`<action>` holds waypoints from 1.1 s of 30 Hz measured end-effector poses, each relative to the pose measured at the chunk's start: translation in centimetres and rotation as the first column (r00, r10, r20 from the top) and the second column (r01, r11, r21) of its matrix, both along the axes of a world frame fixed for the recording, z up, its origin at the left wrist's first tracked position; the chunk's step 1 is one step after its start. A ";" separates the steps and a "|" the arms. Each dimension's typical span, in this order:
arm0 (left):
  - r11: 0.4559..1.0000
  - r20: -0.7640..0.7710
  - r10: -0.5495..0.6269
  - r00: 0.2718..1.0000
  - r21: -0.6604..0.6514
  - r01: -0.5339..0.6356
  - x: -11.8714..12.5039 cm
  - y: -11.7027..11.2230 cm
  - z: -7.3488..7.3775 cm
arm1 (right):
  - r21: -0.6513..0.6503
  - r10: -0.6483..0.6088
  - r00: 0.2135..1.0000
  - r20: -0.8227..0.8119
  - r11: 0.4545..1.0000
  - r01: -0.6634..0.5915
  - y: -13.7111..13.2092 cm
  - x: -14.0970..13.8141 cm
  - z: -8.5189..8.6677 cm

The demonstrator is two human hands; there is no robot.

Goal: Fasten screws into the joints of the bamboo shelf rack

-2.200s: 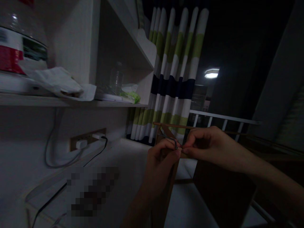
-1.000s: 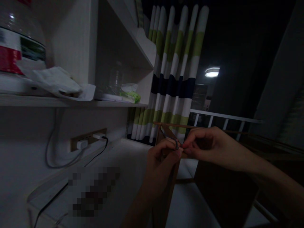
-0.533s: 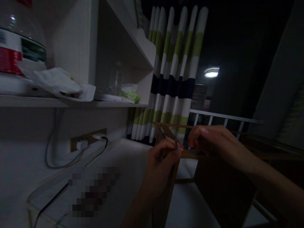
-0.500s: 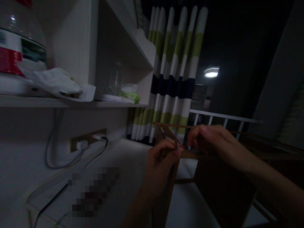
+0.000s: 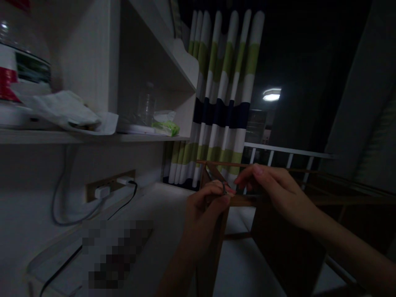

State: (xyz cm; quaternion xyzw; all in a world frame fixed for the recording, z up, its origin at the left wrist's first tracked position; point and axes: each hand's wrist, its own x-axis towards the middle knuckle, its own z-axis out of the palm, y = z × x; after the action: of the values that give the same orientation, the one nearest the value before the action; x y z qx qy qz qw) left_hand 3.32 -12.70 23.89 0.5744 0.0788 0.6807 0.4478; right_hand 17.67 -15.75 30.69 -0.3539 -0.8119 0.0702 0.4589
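- Where the white shelf [image 5: 148,139] begins at far left, a bottle with a red-and-white label [image 5: 23,72] stands, a crumpled paper wrapper [image 5: 64,108] just beside it.
- Below: socket panel [image 5: 114,185] with two white plugs, above the pale worktop [image 5: 168,208].
- Farther along the shelf: clear bottle [image 5: 147,105] and, near it, green packet [image 5: 168,128].
- Centre: left hand [image 5: 199,220], fingers pinched on a thin dark piece [image 5: 223,188], held at the fingertips; too small and dim to identify.
- Behind: striped curtain [image 5: 221,111].
- Right of centre: right hand [image 5: 284,192], fingers curled just beside the left fingertips; whether they grip anything cannot be told.
- Below the hands: brown frame [image 5: 243,201]; beyond it, pale railing [image 5: 291,152].
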 end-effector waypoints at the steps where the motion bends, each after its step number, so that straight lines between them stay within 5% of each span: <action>1: 1.000 0.005 -0.001 1.000 -0.001 0.001 0.0 0.0 0.0 | 0.023 0.004 1.000 0.021 1.000 -0.005 -0.1 0.1 -0.2; 16: 1.000 0.066 0.000 0.998 -0.018 0.001 0.1 0.5 0.0 | 0.265 0.031 0.973 0.227 0.960 -0.093 -1.4 0.6 -2.1; 33: 0.999 -0.029 0.011 1.000 0.032 -0.010 -0.1 0.9 -0.3 | 0.225 0.066 0.973 0.220 0.967 -0.117 -1.6 0.2 -2.7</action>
State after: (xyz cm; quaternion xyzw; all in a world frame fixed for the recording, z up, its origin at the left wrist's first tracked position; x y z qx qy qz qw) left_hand 3.18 -11.79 23.56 0.5911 0.0775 0.6755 0.4339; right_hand 17.85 -17.38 28.04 -0.2641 -0.8740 -0.0436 0.4056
